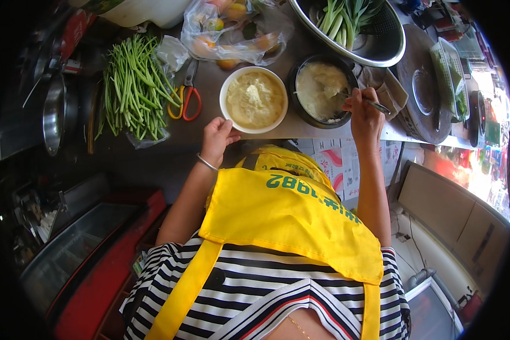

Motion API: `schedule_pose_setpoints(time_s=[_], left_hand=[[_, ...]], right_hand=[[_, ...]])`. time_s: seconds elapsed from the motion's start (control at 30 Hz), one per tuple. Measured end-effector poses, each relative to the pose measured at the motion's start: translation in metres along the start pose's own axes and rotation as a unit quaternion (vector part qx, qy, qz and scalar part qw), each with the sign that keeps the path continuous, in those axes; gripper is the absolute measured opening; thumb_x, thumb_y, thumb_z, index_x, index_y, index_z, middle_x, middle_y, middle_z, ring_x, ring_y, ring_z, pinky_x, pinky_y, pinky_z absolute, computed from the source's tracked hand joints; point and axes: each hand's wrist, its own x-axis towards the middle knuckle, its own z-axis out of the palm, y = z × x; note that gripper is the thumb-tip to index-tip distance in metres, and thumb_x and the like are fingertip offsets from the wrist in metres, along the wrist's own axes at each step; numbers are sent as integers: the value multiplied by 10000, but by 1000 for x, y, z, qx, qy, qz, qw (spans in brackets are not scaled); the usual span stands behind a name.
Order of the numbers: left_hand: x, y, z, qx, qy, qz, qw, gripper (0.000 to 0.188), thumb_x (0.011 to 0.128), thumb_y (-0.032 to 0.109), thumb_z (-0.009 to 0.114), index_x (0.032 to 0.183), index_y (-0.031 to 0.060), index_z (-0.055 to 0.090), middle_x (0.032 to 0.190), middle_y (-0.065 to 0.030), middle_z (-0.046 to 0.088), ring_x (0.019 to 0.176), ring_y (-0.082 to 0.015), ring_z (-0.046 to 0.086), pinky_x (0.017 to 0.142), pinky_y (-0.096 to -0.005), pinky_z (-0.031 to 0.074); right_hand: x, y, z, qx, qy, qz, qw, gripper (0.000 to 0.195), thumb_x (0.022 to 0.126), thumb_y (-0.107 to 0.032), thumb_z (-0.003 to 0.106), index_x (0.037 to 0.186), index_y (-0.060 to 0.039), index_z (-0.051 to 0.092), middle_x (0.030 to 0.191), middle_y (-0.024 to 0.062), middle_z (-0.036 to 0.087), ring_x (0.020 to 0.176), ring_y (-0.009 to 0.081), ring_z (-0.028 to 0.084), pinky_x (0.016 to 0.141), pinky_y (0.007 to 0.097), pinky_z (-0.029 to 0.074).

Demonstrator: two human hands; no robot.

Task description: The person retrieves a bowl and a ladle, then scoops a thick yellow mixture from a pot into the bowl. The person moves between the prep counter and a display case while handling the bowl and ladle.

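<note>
My left hand [220, 138] touches the lower left rim of a white bowl [284, 102], thumb on the edge and fingers beneath it. The bowl holds a pale yellow, soupy food [255, 114] with a whitish mound at its middle. My right hand [365, 114] grips the handle of a metal spoon [378, 106], whose head sits in similar pale food [316, 93] inside a dark round pot [294, 102]. The pot stands just right of the bowl, not touching it. Whether the spoon is loaded cannot be told.
Green stalks [136, 89] lie on the left of the metal counter [208, 80], beside scissors [188, 95] with red and yellow handles. Behind are a plastic bag of fruit [238, 29] and a steel colander [397, 46] of leafy greens. A folded cloth [393, 93] and a round chopping board [408, 55] are at right.
</note>
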Motion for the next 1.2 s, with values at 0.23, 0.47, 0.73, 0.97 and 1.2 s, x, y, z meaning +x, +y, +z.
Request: schedule_pose_setpoints(time_s=[0.23, 0.47, 0.73, 0.97, 1.2], left_hand=[[-1, 1, 1, 1, 6, 0, 1000, 138, 939, 167, 496, 874, 48, 519, 826, -79, 627, 728, -157, 633, 656, -274, 516], [1, -1, 0, 9, 10, -2, 1000, 140, 940, 169, 495, 876, 46, 516, 824, -85, 626, 716, -158, 631, 656, -274, 517], [-1, 1, 3, 17, 16, 2, 1000, 145, 941, 170, 492, 868, 46, 508, 833, -83, 624, 721, -172, 637, 656, -285, 519], [-1, 1, 3, 21, 15, 4, 1000, 136, 942, 163, 487, 878, 45, 506, 839, -96, 631, 727, -184, 642, 664, -296, 522], [-1, 1, 4, 26, 21, 4, 999, 137, 944, 163, 480, 877, 46, 503, 836, -95, 635, 731, -183, 642, 666, -294, 521]], right_hand=[[-5, -2, 4, -11, -34, -18, 999, 174, 933, -160, 499, 823, -26, 498, 693, 84, 611, 659, 135, 628, 600, 247, 472], [-11, 7, 12, 56, -25, -41, 997, 116, 901, -118, 525, 832, -26, 507, 666, 97, 634, 652, 175, 652, 598, 262, 480], [-22, 14, 13, 205, -54, -3, 977, 145, 943, -127, 482, 893, 9, 490, 814, 116, 613, 735, 163, 643, 676, 250, 478], [-32, 31, 8, 249, -36, 26, 967, 157, 953, -145, 478, 887, -2, 467, 830, 141, 626, 751, 205, 649, 723, 296, 507], [-45, 28, -7, 277, -13, 61, 959, 117, 935, -94, 482, 904, 19, 473, 858, 153, 619, 768, 209, 645, 734, 286, 477]])
